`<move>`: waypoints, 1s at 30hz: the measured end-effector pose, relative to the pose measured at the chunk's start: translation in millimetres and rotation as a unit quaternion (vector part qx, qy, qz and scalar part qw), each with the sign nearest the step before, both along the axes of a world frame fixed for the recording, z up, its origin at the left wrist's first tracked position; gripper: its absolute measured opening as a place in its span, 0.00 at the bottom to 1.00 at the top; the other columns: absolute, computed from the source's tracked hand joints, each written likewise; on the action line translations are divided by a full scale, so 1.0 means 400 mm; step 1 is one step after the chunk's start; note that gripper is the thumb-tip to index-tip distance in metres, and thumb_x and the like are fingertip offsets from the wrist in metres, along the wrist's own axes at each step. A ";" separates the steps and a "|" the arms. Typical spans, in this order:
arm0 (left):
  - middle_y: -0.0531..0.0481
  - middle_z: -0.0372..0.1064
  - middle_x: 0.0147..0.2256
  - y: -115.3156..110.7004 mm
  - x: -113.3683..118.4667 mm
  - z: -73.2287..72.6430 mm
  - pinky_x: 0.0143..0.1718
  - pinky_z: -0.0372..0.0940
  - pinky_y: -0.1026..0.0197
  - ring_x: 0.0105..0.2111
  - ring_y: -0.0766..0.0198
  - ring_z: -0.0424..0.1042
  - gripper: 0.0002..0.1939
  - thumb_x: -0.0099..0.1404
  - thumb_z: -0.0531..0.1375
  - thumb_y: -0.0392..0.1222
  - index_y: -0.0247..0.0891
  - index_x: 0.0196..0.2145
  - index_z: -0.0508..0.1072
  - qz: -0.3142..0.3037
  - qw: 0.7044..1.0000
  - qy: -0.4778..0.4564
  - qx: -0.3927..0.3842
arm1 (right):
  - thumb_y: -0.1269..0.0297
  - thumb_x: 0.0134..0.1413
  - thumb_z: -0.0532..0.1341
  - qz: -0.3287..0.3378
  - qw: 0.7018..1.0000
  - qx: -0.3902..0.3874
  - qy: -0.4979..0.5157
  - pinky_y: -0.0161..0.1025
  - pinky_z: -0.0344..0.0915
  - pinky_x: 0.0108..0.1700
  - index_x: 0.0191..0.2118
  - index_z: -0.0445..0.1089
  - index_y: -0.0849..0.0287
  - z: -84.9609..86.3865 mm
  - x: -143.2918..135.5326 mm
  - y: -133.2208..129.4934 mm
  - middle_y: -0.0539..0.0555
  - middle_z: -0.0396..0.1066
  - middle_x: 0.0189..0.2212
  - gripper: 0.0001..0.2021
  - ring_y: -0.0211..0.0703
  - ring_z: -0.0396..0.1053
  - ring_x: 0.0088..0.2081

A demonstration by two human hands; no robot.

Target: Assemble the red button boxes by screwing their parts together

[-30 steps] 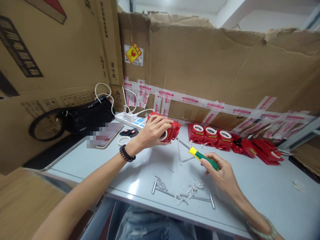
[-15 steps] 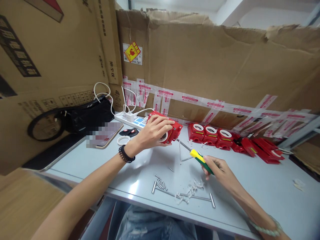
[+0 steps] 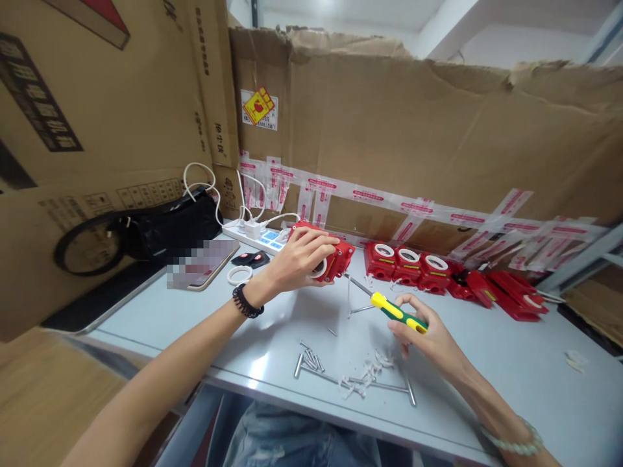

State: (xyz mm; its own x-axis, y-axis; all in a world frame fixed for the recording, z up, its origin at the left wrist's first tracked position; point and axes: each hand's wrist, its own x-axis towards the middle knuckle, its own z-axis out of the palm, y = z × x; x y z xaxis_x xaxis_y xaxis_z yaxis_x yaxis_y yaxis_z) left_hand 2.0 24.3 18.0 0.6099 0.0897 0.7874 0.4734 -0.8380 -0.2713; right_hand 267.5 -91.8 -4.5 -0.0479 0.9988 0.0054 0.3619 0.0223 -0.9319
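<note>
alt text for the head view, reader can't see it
A person's left hand grips a red housing while the right hand points a green-and-yellow screwdriver at its end, above a pale table with loose screws and more red housings.

Has the left forearm [image 3: 175, 370] stretched out pretty straight, with the wrist [image 3: 257, 284] behind and lower than the fingers [image 3: 317, 248]. Holds the left hand [image 3: 302, 254] back side up, bent over and clamped down at the tips. Grips with the right hand [image 3: 422, 331] too, index finger [image 3: 413, 300] arched across from the thumb [image 3: 396, 329]. Slants the right forearm [image 3: 470, 386] away behind those, down to the right.
</note>
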 end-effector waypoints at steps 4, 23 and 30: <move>0.42 0.70 0.47 0.003 -0.001 0.000 0.46 0.58 0.50 0.47 0.53 0.67 0.21 0.55 0.63 0.50 0.40 0.43 0.61 0.001 1.000 -0.003 -0.018 | 0.56 0.44 0.64 -0.031 0.998 0.016 -0.049 0.37 0.65 0.25 0.39 0.59 0.56 0.006 0.001 -0.003 0.45 0.67 0.19 0.18 0.36 0.64 0.18; 0.42 0.70 0.46 0.011 -0.002 -0.006 0.47 0.58 0.51 0.46 0.54 0.67 0.24 0.54 0.64 0.52 0.38 0.43 0.61 -0.005 0.999 -0.007 -0.037 | 0.48 0.53 0.56 0.002 0.997 0.043 -0.070 0.36 0.65 0.27 0.25 0.67 0.60 0.013 -0.010 -0.002 0.49 0.63 0.19 0.19 0.36 0.63 0.21; 0.42 0.70 0.46 0.015 -0.004 -0.007 0.48 0.57 0.53 0.46 0.55 0.67 0.26 0.53 0.64 0.52 0.38 0.44 0.59 -0.005 0.998 -0.010 -0.061 | 0.49 0.49 0.60 -0.071 0.991 0.065 -0.094 0.37 0.62 0.27 0.31 0.69 0.60 0.022 0.001 -0.008 0.48 0.65 0.20 0.16 0.38 0.66 0.20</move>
State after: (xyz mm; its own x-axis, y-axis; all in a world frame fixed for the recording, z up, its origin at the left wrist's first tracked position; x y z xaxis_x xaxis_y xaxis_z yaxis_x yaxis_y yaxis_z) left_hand 0.5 30.2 15.1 0.5951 0.1790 0.7835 0.4690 -0.8690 -0.1577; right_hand 268.1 -95.1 4.2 0.0810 0.9869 0.1396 0.5367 0.0748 -0.8404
